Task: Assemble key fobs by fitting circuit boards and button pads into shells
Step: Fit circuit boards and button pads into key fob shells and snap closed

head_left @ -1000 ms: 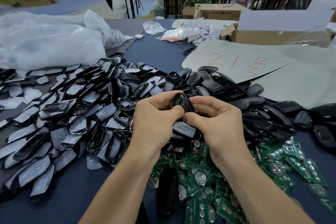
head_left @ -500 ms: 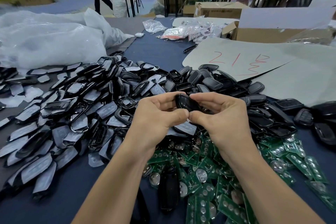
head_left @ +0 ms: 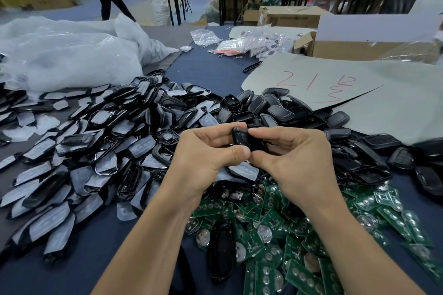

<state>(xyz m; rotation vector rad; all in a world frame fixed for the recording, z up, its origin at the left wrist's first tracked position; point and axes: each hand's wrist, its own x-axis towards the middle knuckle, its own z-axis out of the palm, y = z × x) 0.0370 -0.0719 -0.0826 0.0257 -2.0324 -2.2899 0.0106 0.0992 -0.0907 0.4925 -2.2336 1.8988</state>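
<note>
**Above the parts heap, one shell in two hands**

A black key fob shell [head_left: 244, 137], apparently a back half, is pinched between the left hand [head_left: 206, 160] and right hand [head_left: 294, 158], with thumbs and forefingers curled on it. Green circuit boards [head_left: 299, 235] lie just beneath, and film-covered front shells [head_left: 96, 151] are heaped to the left.

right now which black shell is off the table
The black shell pinched between the left hand and right hand, held clear; all the others lie heaped on the table.
</note>
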